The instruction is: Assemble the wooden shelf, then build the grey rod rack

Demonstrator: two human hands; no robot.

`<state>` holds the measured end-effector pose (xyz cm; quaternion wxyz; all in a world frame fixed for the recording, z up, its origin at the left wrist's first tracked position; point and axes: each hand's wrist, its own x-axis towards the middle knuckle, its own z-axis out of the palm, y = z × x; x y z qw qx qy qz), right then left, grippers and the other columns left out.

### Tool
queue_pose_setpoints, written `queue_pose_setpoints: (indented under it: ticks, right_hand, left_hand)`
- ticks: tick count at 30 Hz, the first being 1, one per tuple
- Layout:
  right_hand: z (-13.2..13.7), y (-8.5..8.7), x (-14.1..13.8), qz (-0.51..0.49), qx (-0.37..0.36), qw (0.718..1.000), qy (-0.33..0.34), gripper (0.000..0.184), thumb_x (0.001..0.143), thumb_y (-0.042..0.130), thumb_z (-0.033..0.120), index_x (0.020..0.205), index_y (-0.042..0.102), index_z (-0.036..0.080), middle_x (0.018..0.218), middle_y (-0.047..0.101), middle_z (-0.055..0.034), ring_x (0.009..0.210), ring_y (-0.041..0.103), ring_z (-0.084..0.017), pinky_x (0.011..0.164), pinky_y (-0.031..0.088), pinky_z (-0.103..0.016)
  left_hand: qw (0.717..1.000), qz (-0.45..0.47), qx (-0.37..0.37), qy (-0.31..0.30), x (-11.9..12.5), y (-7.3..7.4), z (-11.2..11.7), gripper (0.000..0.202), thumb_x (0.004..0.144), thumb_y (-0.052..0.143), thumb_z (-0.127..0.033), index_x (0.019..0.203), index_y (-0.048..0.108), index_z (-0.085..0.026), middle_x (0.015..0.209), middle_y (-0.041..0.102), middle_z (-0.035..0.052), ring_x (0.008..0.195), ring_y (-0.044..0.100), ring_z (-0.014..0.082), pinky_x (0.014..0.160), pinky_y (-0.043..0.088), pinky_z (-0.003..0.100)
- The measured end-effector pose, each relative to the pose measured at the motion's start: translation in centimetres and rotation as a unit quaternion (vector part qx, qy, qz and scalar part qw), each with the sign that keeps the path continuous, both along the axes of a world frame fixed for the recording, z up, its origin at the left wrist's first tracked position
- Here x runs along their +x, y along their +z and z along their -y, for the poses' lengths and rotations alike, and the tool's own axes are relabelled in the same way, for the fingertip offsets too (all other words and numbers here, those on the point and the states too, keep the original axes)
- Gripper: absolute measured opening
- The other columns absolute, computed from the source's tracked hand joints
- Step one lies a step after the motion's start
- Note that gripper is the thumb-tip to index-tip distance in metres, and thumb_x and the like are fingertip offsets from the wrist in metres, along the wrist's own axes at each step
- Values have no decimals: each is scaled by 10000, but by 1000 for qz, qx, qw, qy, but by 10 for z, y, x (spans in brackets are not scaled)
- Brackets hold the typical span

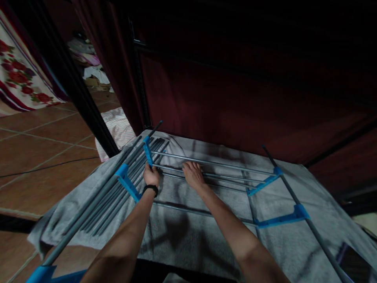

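Note:
A partly built rack of grey metal tubes and blue plastic brackets stands over a grey cloth. My left hand point(151, 175), a black band at its wrist, is closed at the lower end of the far left blue bracket point(147, 150), where a thin rod joins it. Farther right, my right hand point(193, 173) has its fingers bent over a thin metal rod point(171, 168). Another crossbar point(212, 162) runs just behind both hands. On the right side, two more blue brackets, one far point(265, 182) and one near point(279, 221), hold the other rod ends.
Several loose grey tubes point(110, 204) lie side by side on the grey cloth point(182, 243) at left. Dark red curtain point(235, 114) hangs behind. A dark post point(85, 106) rises at left beside the tiled floor point(35, 153). A dark flat object point(355, 263) lies at lower right.

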<state>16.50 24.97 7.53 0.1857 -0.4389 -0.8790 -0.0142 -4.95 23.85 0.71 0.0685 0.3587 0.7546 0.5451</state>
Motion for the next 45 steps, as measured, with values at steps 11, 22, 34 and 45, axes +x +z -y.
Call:
queue_pose_setpoints:
  ticks: [11, 22, 34, 45]
  right_hand:
    - [2, -4, -1, 86, 6, 996, 37, 279, 977, 370, 139, 1129, 591, 216, 1091, 614, -47, 1042, 495, -196, 905, 377, -331]
    - [-16, 8, 16, 51, -103, 989, -89, 360, 988, 361, 353, 1045, 674, 184, 1113, 670, -107, 1045, 579, -228, 921, 399, -362]
    - [-39, 30, 25, 20, -243, 969, -45, 340, 954, 417, 457, 988, 687, 254, 909, 719, -8, 817, 630, -155, 652, 375, -222]
    - [-15, 48, 22, 73, -148, 986, -28, 385, 1005, 296, 406, 1062, 631, 225, 1026, 707, -69, 941, 642, -189, 756, 395, -267]
  left_hand:
    - [999, -27, -30, 3, -4, -3, -7, 158, 798, 515, -182, 954, 537, -184, 744, 544, 8, 707, 508, 173, 663, 376, 294]
    - [999, -32, -21, 2, -2, -7, -6, 108, 836, 468, -201, 926, 528, -212, 763, 549, 14, 706, 517, 175, 686, 384, 287]
    - [1000, -4, -6, -14, -3, -7, -3, 172, 840, 461, -168, 976, 555, -218, 802, 617, 43, 767, 591, 200, 735, 425, 302]
    - [999, 19, 4, -28, -5, -10, -4, 158, 835, 468, -164, 949, 553, -233, 850, 618, 52, 826, 584, 195, 808, 444, 317]
